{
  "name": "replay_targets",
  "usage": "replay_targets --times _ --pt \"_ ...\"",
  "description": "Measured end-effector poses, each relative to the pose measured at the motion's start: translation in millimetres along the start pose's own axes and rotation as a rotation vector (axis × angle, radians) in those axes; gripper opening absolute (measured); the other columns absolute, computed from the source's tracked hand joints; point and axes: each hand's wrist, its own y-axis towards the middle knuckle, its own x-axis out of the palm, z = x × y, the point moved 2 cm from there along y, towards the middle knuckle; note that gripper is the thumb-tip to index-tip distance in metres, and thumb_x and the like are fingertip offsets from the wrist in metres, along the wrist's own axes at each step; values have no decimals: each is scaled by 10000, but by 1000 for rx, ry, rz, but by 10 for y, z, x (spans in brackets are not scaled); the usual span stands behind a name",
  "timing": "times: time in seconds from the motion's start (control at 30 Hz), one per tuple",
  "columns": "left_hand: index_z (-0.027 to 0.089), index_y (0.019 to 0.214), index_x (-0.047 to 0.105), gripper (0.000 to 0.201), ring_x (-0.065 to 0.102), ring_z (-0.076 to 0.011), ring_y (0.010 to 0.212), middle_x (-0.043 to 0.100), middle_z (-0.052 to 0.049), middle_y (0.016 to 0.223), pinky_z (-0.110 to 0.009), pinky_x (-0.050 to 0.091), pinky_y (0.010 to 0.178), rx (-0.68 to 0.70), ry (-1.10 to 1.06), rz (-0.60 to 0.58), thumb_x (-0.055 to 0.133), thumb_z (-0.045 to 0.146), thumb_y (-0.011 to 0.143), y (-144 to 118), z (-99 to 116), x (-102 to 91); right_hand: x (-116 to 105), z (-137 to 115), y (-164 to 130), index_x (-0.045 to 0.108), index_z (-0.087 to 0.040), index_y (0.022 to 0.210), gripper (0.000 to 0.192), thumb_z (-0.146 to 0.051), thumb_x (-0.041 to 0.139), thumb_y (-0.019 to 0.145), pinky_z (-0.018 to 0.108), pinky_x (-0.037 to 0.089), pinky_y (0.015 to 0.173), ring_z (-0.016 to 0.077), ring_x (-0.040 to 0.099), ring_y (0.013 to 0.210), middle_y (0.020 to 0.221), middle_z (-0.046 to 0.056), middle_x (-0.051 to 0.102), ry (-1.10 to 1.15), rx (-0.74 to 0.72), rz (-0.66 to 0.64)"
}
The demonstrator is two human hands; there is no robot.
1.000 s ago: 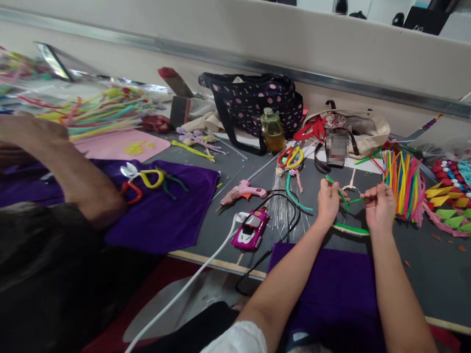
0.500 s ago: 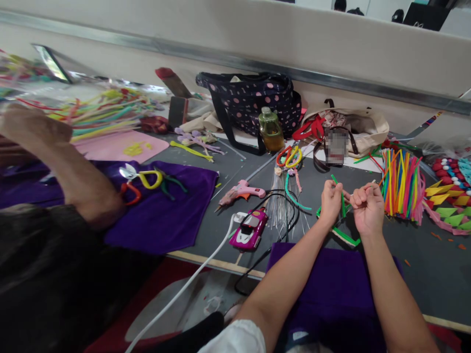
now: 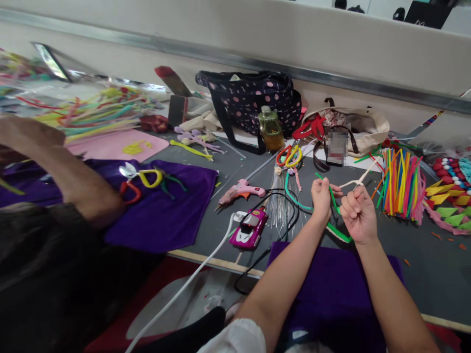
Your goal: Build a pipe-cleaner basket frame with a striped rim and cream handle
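Observation:
My left hand point(image 3: 321, 200) is closed around a green pipe cleaner point(image 3: 333, 200), whose tip sticks out above the thumb. Just to its right, my right hand point(image 3: 358, 215) pinches a cream-white pipe cleaner point(image 3: 368, 171). That white strand rises past the fingertips, and a piece of it runs left toward my left hand. Below and between the hands, a bent green and cream length point(image 3: 339, 232) hangs over the grey table. Whether it joins the strand in my left hand is hidden by the fingers.
A pink glue gun point(image 3: 243, 192), a magenta toy-car-shaped power strip point(image 3: 250, 228) and scissors point(image 3: 293, 157) lie left of my hands. Bundled coloured pipe cleaners point(image 3: 401, 184) are at right. A bottle point(image 3: 271, 130) and bags stand behind. Another person's arm point(image 3: 81, 181) is at far left.
Both my hands have shifted slightly left. The white pipe cleaner now shows above my right hand. The other person's hand at left has moved lower.

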Motion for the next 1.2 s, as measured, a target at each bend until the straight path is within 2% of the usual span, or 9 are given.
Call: replay_targets --times 0.2,0.47,0.63,0.83,1.03,1.1,1.2 --pt "208 852 342 392 604 -128 460 620 24 570 -227 451 521 121 -28 111 541 543 807 76 67 -61 42 -1 -60 471 -253 743 230 -389 647 803 173 206 351 75 183 392 499 -99 227 38 77 -95" --pt "200 875 359 355 633 -149 484 651 -15 608 -224 461 504 209 -57 195 523 511 829 140 167 -138 57 57 -134 498 -240 740 236 -403 657 801 149 198 346 59 213 372 467 -103 276 77 194 -195" --pt "202 849 360 364 628 -151 474 647 -9 594 -234 473 504 249 -94 262 529 523 820 169 274 -189 50 35 -155 522 -232 747 207 -376 655 812 157 213 366 55 237 374 455 -99 304 65 174 -229" --pt "199 852 377 387 628 -149 472 651 -9 596 -261 491 543 293 -186 284 547 542 801 241 402 -260 -55 -55 -102 532 -233 739 200 -368 668 800 168 223 385 57 241 392 456 -96 312 26 64 -150" --pt "200 856 375 379 624 -144 466 649 4 588 -275 500 562 324 -205 303 573 518 794 233 525 -294 -149 -89 -32 529 -228 727 191 -329 678 790 158 214 384 58 201 400 453 -101 285 62 36 -99" --pt "197 861 387 373 633 -150 485 654 -3 599 -281 502 576 321 -199 289 566 519 801 209 557 -286 -197 -102 1 529 -224 729 192 -314 692 775 153 227 386 56 199 403 460 -104 270 81 15 -68" --pt "198 871 407 348 645 -148 521 668 -9 628 -276 502 604 333 -162 232 589 486 799 156 589 -253 -327 -147 67 530 -216 738 174 -274 692 764 146 249 387 53 222 409 485 -104 260 134 -38 45"
